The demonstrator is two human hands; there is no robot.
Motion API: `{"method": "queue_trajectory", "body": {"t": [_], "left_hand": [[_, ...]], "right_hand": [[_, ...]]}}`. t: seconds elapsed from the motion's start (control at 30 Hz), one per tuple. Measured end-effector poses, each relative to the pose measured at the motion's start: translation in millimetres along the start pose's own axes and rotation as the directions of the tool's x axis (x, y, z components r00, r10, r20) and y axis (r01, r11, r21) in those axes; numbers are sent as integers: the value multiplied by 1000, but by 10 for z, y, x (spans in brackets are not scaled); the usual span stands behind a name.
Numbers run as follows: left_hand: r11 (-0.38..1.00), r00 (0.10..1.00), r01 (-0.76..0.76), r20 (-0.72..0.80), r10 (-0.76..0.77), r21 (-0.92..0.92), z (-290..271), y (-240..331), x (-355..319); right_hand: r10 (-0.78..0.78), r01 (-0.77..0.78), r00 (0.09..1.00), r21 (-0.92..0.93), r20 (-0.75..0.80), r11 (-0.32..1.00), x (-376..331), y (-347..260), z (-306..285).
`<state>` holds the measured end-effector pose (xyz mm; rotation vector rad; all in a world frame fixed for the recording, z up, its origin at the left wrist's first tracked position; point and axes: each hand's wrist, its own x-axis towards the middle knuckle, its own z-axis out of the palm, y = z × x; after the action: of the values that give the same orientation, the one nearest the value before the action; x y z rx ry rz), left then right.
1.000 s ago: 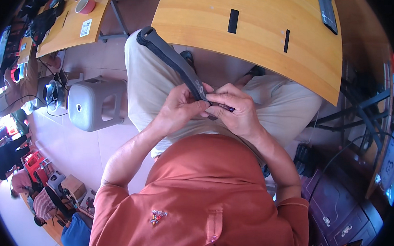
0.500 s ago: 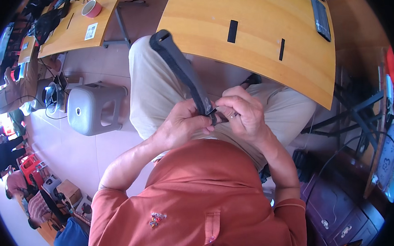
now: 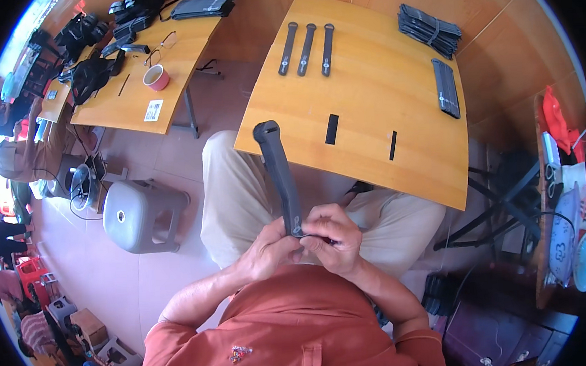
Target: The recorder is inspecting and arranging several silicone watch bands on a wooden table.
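A long dark grey fabric strap (image 3: 280, 174) with a rounded, looped far end stands out from my hands over my lap. My left hand (image 3: 270, 250) is closed around its near end, thumb pressed along the side. On the other side of that end, my right hand (image 3: 333, 237) pinches the strap's edge with thumb and fingertips. A small pale mark shows on the strap near the fingers. What lies under the fingertips is hidden.
Three similar straps (image 3: 307, 50) lie side by side on the wooden table (image 3: 362, 105) ahead. A bundled dark stack (image 3: 429, 31) and a flat dark pack (image 3: 445, 88) lie at its right. A grey stool (image 3: 134, 216) and a second table (image 3: 168, 113) with a pink bowl (image 3: 156, 78) are to the left.
The view has tilted up, bringing more of both tables in. The strap now shows its flat face with the pale mark. My right fingers have closed in against the strap's near end.
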<state>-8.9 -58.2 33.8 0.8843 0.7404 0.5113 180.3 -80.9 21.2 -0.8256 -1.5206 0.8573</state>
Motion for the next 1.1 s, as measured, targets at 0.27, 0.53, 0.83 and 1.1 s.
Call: {"method": "queue_trajectory", "body": {"t": [0.27,0.53,0.83,1.1], "left_hand": [[999,994,-51,99,49,15,35,106,-30],[973,995,62,61,-78,224,-194,-142,-336],[985,999,45,-35,-39,165,-367,-229,-347],[971,993,36,-118,-8,238,-290,-204,-298]], "right_hand": [[47,-59,996,-161,-81,985,389,-61,-298],[-38,46,602,-13,-798,999,2321,-105,-2247],[-424,-98,754,-724,-502,683,2828,555,-2244],[-458,13,882,-964,-113,264,2683,1179,-2177]]}}
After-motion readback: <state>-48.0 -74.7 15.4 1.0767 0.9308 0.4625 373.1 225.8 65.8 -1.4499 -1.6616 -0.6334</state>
